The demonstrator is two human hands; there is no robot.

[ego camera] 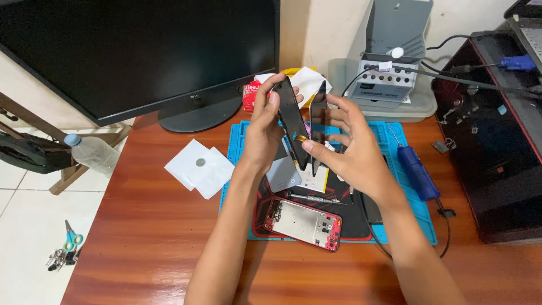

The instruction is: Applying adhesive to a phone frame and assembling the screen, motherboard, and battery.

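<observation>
At mid-frame, the left hand [264, 133] grips a dark screen panel [292, 121] upright, fingers closed on its edges. The right hand [345, 149] clamps a second panel [318, 127] just beside it. Below them, a red phone frame [303, 223] lies on the blue mat [395, 169] on the worktop [152, 237].

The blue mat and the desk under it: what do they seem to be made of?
The blue mat looks like matte rubber or silicone, with moulded compartments along its top edge. The desk looks like glossy reddish-brown wood or wood-look laminate: streaky grain, soft reflections.
</observation>
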